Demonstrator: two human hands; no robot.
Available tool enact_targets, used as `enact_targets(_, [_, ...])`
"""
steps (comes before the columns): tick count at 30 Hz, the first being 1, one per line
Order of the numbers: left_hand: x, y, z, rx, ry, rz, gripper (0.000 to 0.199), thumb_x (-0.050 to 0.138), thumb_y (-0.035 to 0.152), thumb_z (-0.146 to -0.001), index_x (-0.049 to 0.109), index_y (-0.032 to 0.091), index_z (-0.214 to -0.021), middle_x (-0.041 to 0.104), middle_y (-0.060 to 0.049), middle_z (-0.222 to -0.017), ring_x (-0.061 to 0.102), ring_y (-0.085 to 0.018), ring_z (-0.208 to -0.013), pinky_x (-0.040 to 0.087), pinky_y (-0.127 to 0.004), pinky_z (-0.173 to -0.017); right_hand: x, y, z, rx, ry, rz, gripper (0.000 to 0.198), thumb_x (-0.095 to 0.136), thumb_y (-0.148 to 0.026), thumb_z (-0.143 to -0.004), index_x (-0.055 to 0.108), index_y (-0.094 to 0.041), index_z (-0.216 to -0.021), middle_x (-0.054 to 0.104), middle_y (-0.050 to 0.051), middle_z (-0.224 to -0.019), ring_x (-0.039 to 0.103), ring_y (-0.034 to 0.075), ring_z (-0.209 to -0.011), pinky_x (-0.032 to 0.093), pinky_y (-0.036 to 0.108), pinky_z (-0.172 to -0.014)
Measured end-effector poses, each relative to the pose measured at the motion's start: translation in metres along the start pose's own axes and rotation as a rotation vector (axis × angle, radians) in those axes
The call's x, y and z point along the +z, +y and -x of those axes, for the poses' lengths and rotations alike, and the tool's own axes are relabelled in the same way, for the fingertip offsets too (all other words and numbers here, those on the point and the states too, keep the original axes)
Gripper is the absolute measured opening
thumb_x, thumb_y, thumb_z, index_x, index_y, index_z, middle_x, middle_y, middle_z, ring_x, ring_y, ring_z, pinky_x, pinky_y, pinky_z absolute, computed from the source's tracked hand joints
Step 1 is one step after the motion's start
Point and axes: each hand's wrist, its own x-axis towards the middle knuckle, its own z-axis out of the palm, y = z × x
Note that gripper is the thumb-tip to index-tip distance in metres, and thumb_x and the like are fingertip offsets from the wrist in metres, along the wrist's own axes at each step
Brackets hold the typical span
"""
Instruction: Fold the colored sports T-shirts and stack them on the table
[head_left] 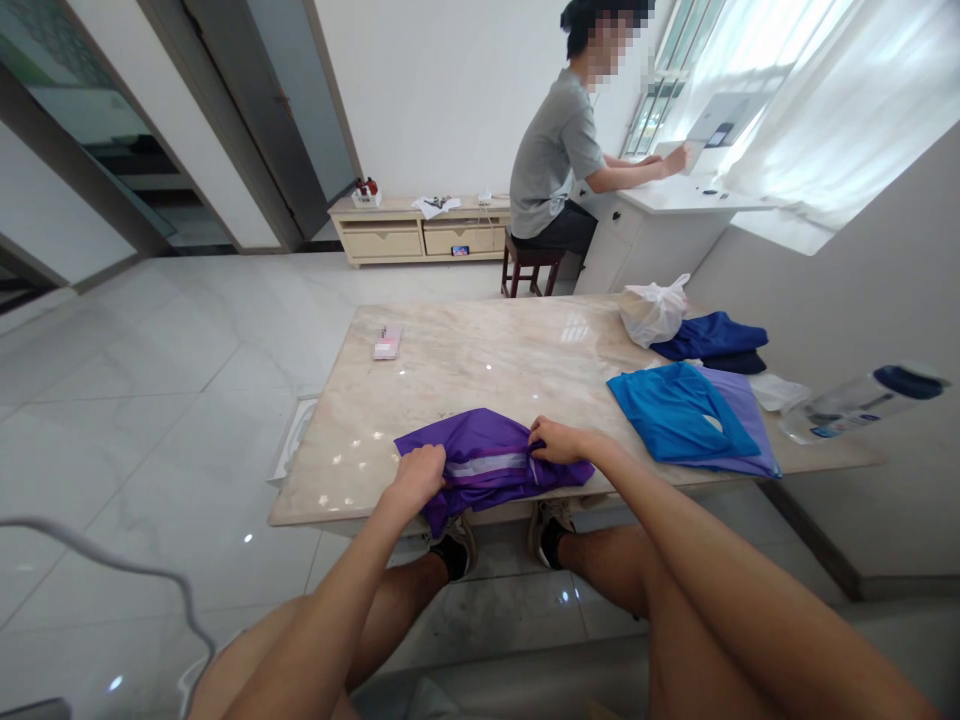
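A purple cloth garment (480,432) with a pale stripe lies bunched along the table's near edge, part of it hanging over. My left hand (421,474) is closed on its left side, fingers gripping the fabric near one end of the stripe. At the stripe's other end, my right hand (556,440) pinches the cloth between thumb and fingers. What kind of garment it is, I cannot make out from its folds. To the right, a folded blue garment (667,405) rests on a lilac one (750,415).
On the marble-topped table (465,350) are a small pink box (387,344), a white plastic bag (652,312), dark blue clothes (712,338) and a clear water bottle (855,405). Beyond it, a person (555,150) sits on a stool at a white desk (675,195).
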Motion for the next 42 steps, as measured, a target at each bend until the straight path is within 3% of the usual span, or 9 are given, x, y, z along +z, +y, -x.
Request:
enact_targets(7, [0.001, 0.000, -0.009, 0.039, -0.072, 0.036, 0.034, 0.083, 0.013, -0.073, 0.082, 0.020, -0.106, 0.082, -0.018, -0.120, 0.079, -0.035, -0.112, 0.061, -0.033, -0.086, 0.008, -0.023, -0.001, 0.112, -0.112, -0.024, 0.024, 0.083, -0.026, -0.083, 0.090, -0.019, -0.104, 0.085, 0.008, -0.097, 0.079, 0.024, -0.090, 0.058, 0.026, -0.078])
enact_targets(12, [-0.079, -0.004, -0.015, -0.019, 0.111, 0.069, 0.031, 0.080, 0.013, -0.078, 0.081, 0.018, -0.109, 0.082, -0.019, -0.117, 0.078, -0.035, -0.111, 0.060, -0.036, -0.089, -0.062, -0.025, 0.006, 0.187, 0.162, -0.014, 0.015, 0.076, -0.015, -0.084, 0.088, -0.014, -0.094, 0.084, 0.013, -0.096, 0.078, 0.028, -0.094, 0.058, 0.030, -0.086])
enact_targets(14, [-0.137, -0.007, -0.004, -0.074, 0.445, 0.126, 0.028, 0.071, 0.014, -0.091, 0.078, 0.012, -0.117, 0.079, -0.020, -0.122, 0.076, -0.034, -0.114, 0.058, -0.039, -0.097, -0.119, -0.020, 0.014, 0.219, 0.372, 0.004, 0.023, 0.065, -0.014, -0.092, 0.086, -0.011, -0.102, 0.083, 0.018, -0.108, 0.075, 0.032, -0.109, 0.055, 0.038, -0.100])
enact_targets(15, [-0.167, -0.009, 0.004, -0.083, 0.679, 0.171, 0.028, 0.064, 0.011, -0.096, 0.077, 0.010, -0.120, 0.078, -0.018, -0.123, 0.075, -0.032, -0.114, 0.057, -0.040, -0.100, -0.150, -0.017, 0.020, 0.228, 0.629, -0.023, 0.023, 0.063, -0.013, -0.094, 0.085, -0.010, -0.101, 0.081, 0.019, -0.110, 0.073, 0.031, -0.110, 0.054, 0.040, -0.104])
enact_targets(17, [-0.217, -0.012, 0.026, -0.066, 0.907, 0.175, 0.041, 0.041, 0.008, -0.107, 0.067, 0.008, -0.139, 0.068, -0.015, -0.143, 0.067, -0.029, -0.129, 0.051, -0.043, -0.111, -0.205, -0.010, 0.037, 0.103, 1.174, -0.094, 0.025, 0.060, -0.013, -0.098, 0.082, -0.013, -0.109, 0.076, 0.017, -0.127, 0.067, 0.028, -0.121, 0.049, 0.042, -0.113])
enact_targets(20, [-0.244, -0.017, 0.059, -0.076, 1.182, 0.190, 0.041, 0.049, 0.003, -0.102, 0.068, 0.010, -0.137, 0.065, -0.012, -0.141, 0.065, -0.030, -0.131, 0.050, -0.044, -0.114, -0.243, 0.001, 0.070, -0.102, 1.509, -0.204, 0.025, 0.061, -0.023, -0.104, 0.077, -0.023, -0.123, 0.072, 0.011, -0.136, 0.055, 0.029, -0.137, 0.044, 0.048, -0.120])
enact_targets(23, [-0.205, -0.026, 0.076, -0.100, 1.119, 0.147, 0.034, 0.058, 0.011, -0.102, 0.071, 0.013, -0.134, 0.069, -0.011, -0.136, 0.068, -0.029, -0.124, 0.052, -0.041, -0.111, -0.209, 0.009, 0.095, -0.093, 1.468, -0.223, 0.029, 0.061, -0.025, -0.102, 0.075, -0.025, -0.127, 0.075, 0.010, -0.132, 0.056, 0.033, -0.136, 0.045, 0.052, -0.118])
enact_targets(30, [-0.061, -0.047, 0.043, -0.133, 0.713, 0.071, 0.050, 0.050, -0.001, -0.091, 0.078, 0.018, -0.128, 0.077, -0.012, -0.127, 0.070, -0.029, -0.123, 0.054, -0.037, -0.107, -0.053, 0.045, 0.083, 0.187, 1.036, -0.120, 0.037, 0.055, -0.017, -0.098, 0.084, -0.019, -0.120, 0.082, 0.012, -0.122, 0.069, 0.032, -0.121, 0.052, 0.046, -0.113])
enact_targets(42, [0.008, -0.074, 0.006, -0.104, 0.521, 0.123, 0.041, 0.054, 0.010, -0.092, 0.080, 0.024, -0.121, 0.080, -0.006, -0.131, 0.072, -0.028, -0.126, 0.056, -0.035, -0.105, 0.022, 0.093, 0.040, 0.220, 0.597, -0.014, 0.040, 0.055, -0.017, -0.104, 0.082, -0.022, -0.134, 0.080, 0.012, -0.132, 0.071, 0.028, -0.127, 0.051, 0.036, -0.114])
